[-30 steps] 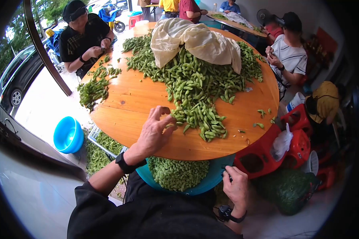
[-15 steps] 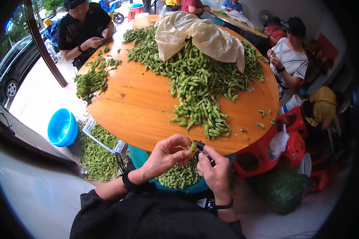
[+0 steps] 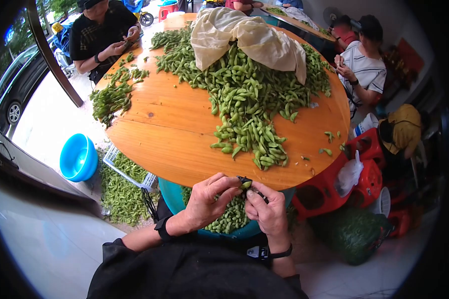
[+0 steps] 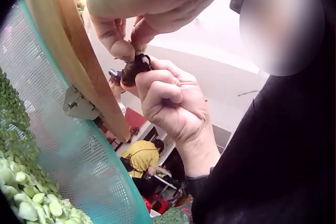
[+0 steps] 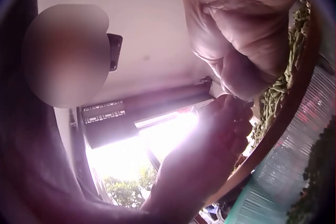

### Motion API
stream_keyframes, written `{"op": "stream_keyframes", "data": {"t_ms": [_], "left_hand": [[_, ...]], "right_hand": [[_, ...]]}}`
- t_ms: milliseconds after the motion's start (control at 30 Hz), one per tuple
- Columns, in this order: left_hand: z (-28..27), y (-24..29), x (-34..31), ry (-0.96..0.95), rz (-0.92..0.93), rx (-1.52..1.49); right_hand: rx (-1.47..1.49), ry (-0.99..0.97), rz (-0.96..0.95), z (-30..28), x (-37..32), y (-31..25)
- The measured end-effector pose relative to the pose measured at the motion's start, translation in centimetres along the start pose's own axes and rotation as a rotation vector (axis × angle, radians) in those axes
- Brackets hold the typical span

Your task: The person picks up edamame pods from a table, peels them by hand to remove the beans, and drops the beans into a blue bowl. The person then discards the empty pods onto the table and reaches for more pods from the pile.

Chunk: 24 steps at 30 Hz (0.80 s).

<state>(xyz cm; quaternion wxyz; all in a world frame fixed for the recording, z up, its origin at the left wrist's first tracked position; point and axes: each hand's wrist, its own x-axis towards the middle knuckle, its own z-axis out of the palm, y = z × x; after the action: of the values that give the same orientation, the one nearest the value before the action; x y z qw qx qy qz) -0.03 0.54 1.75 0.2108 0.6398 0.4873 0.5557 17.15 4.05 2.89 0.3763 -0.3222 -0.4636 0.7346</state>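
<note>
My left hand (image 3: pixel 204 200) pinches a green edamame pod (image 3: pixel 246 185) between thumb and fingers, just over the near table edge. Meeting it, my right hand (image 3: pixel 271 213) has its fingers curled round a small black tool (image 4: pixel 135 69) at thumb and forefinger, pressed close to the pod. Its exact kind I cannot tell. Beneath both hands, a teal mesh basket (image 3: pixel 170 199) holds shelled green beans (image 3: pixel 227 222). On the round wooden table (image 3: pixel 159 144) lies a big heap of pods (image 3: pixel 244 94), partly under a cream cloth (image 3: pixel 254 42).
A crate (image 3: pixel 113 157) and strewn pods (image 3: pixel 119 194) are on the floor at left, near a blue basin (image 3: pixel 78 157). Red stools (image 3: pixel 314 197) and a dark green sack (image 3: pixel 351 236) stand at right. People sit at both sides of the table.
My left hand has come back from the heap to my right hand, bringing a pod. My right hand has moved up and left to meet it. The black tool now overlaps the pod more.
</note>
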Motion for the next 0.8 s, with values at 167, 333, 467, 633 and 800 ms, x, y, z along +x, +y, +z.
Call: {"op": "stream_keyframes", "data": {"t_ms": [167, 333, 467, 633, 800], "left_hand": [[0.4, -0.5, -0.9, -0.036, -0.056, -0.184], [-0.3, -1.0, -1.0, -0.213, -0.626, -1.181], [-0.1, -1.2, -1.3, -0.307, -0.689, -1.447], [-0.1, -1.1, -0.9, -0.366, -0.623, -1.258], [0.5, -1.5, -1.6, -0.341, -0.441, -0.495]], "right_hand": [[-0.033, -0.001, -0.075, 0.0, -0.2, 0.2], [0.195, -0.126, -0.007, -1.3, -0.4, 0.0], [0.229, -0.179, 0.062, -1.7, -0.6, -0.2], [-0.016, -0.106, 0.010, -1.0, -1.4, -1.1], [-0.656, -0.017, -0.291, -0.1, -1.5, -0.2]]}}
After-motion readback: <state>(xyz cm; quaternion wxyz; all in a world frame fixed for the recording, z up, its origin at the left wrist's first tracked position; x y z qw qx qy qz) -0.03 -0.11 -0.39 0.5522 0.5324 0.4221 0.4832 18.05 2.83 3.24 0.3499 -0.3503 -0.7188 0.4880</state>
